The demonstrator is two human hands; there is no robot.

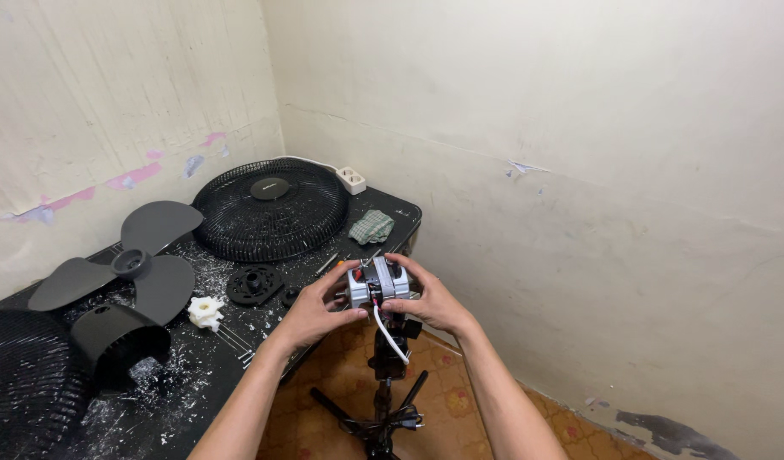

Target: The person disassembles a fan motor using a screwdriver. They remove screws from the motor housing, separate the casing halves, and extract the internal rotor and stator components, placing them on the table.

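Motor [377, 282]: gripped between both hands, atop a black stand [387, 375], beyond the bench [196, 383] edge.
Left hand [311, 312]: clasping motor's left side.
Right hand [430, 298]: clasping motor's right side.
White wire [389, 338]: hanging below motor, between wrists.
Left of left hand: white part [205, 312], black disc [255, 284], blade [128, 266].
Ahead of hands: grille [269, 209], cloth [371, 227].

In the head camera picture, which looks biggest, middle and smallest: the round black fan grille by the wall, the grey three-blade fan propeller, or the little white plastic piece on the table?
1. Round black fan grille, largest.
2. Grey three-blade fan propeller, slightly smaller, though it lies nearer the camera, so the gap is unsure.
3. Little white plastic piece, clearly smallest.
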